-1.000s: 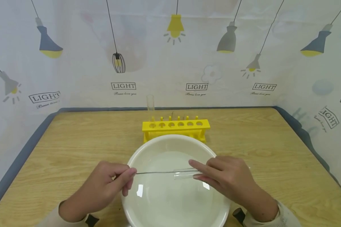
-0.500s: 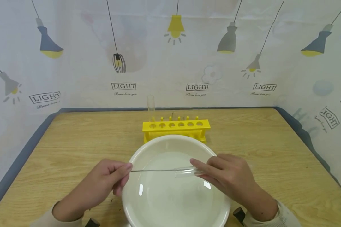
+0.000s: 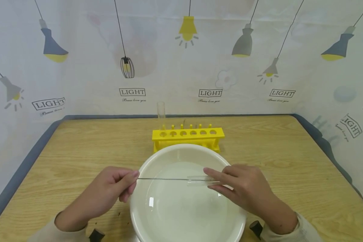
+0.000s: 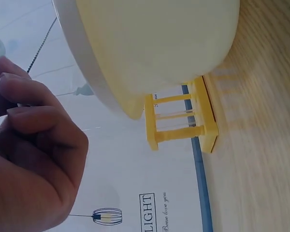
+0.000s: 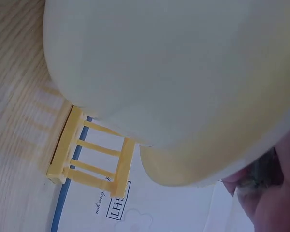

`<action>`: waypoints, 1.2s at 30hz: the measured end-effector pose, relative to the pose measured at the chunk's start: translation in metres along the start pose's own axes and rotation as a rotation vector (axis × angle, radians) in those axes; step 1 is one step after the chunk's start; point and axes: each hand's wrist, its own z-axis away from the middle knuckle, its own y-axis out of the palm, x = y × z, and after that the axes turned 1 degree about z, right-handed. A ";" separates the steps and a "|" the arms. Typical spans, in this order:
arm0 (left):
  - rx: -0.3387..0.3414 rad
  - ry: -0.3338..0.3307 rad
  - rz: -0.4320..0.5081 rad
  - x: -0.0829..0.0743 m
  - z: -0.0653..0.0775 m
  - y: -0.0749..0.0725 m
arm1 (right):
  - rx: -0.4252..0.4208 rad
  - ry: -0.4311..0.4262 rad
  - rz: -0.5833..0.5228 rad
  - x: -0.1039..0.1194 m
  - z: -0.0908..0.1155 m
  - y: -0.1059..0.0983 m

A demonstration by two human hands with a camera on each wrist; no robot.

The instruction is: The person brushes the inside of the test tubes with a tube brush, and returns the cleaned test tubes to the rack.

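Observation:
In the head view my left hand (image 3: pixel 112 188) pinches the end of a test tube brush (image 3: pixel 163 178) by its thin twisted wire. The wire runs level to the right into the mouth of a clear test tube (image 3: pixel 196 182). My right hand (image 3: pixel 245 185) holds that tube on its side between fingers and thumb. Both are above a wide cream basin (image 3: pixel 181 208). Something dark grey shows inside the tube (image 5: pixel 261 174) in the right wrist view; the fingers hide the rest. The left wrist view shows curled fingers (image 4: pixel 34 96) with the wire leading up from them.
Behind the basin stands a yellow test tube rack (image 3: pixel 187 133), with one clear tube (image 3: pixel 161 112) upright in its left end. Dark specks (image 3: pixel 119 213) lie on the wooden table (image 3: pixel 78 148) left of the basin. A patterned sheet (image 3: pixel 169 67) walls the back and sides.
My left hand has shifted left and slightly up, with more wire now showing between it and the tube. The right hand and tube have stayed almost in place, the tube a little higher.

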 end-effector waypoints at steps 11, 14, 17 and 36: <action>-0.123 0.193 -0.172 0.000 0.003 0.001 | 0.150 0.099 -0.185 -0.003 0.004 -0.004; -0.145 0.302 -0.240 0.002 0.003 0.000 | 0.182 0.117 -0.216 -0.003 0.004 -0.006; -0.149 0.438 -0.294 0.007 0.002 -0.003 | 0.222 0.140 -0.236 -0.002 0.004 -0.007; -0.151 0.614 -0.349 0.015 0.000 -0.020 | 0.250 0.162 -0.267 0.000 0.005 -0.007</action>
